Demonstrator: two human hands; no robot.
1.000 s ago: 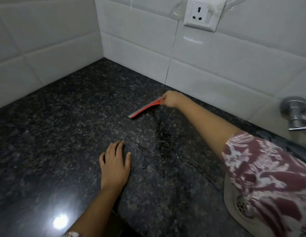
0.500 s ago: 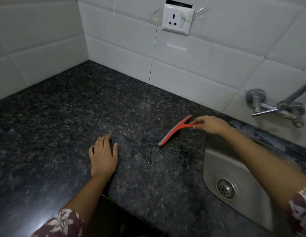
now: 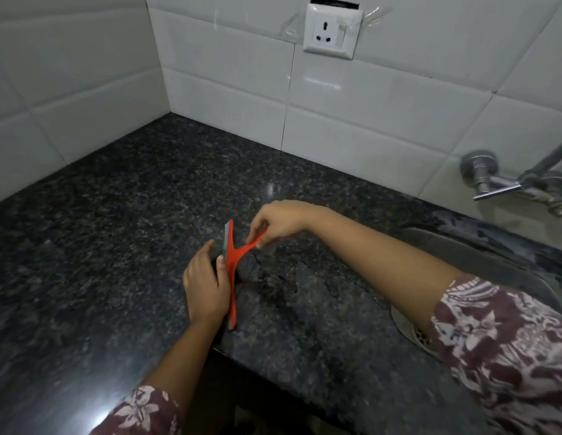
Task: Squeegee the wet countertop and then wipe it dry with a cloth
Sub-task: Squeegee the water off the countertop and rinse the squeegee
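A red squeegee (image 3: 232, 271) with a grey rubber blade stands on the dark speckled granite countertop (image 3: 116, 215), its blade running towards the front edge. My right hand (image 3: 281, 220) pinches the end of its handle from above. My left hand (image 3: 206, 284) lies flat on the counter just left of the blade, with the thumb touching it. A thin film of water with ragged edges (image 3: 286, 281) spreads to the right of the blade. No cloth is in view.
A steel sink (image 3: 493, 265) with a drain (image 3: 422, 335) is set into the counter on the right, partly under my right sleeve. A wall tap (image 3: 505, 183) sticks out above it. White tiled walls meet at the back corner, with a socket (image 3: 331, 32).
My right hand has brought the squeegee from near the sink leftwards to my left hand and turned the blade to run front to back. My left hand now touches the blade.
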